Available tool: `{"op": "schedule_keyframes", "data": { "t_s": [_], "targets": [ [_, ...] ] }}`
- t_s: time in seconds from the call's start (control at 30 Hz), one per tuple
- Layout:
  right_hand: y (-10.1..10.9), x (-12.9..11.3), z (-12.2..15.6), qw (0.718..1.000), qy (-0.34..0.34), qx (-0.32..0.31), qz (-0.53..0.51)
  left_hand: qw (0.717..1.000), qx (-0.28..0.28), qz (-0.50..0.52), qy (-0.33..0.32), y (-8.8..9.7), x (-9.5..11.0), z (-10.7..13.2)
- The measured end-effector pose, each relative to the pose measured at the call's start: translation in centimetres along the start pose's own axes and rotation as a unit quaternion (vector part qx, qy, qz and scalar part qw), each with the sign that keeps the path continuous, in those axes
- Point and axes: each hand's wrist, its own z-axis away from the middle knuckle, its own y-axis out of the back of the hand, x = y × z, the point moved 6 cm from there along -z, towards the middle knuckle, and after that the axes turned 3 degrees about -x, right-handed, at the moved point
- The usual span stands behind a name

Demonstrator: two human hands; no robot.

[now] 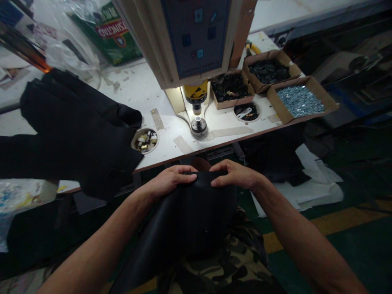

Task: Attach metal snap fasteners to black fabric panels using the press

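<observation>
A black sheet of leather-like material point(190, 216) lies over my lap, below the front edge of the white worktable point(137, 90). My left hand point(171, 179) grips its top edge on the left, fingers curled over the fold. On the right, my right hand point(235, 173) pinches the same edge. Both hands sit close together, just below the table edge. Beyond them stands a press machine point(196, 41) with its round die point(199, 124) on the table.
A heap of black material point(76, 130) covers the table's left side. A recessed cup of small metal parts point(145, 140) sits beside it. Cardboard boxes of black parts point(269, 70) and silver fasteners point(298, 100) stand at the right. White sheets point(309, 183) lie on the floor.
</observation>
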Motion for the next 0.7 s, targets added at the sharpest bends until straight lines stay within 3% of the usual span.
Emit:
{"op": "schedule_keyframes", "data": {
  "t_s": [0.7],
  "targets": [
    [-0.3,-0.34,0.27,1.0,-0.013,-0.01,0.015,1.0,0.003,0.014,-0.004,-0.06,0.23,0.18]
  ]
}}
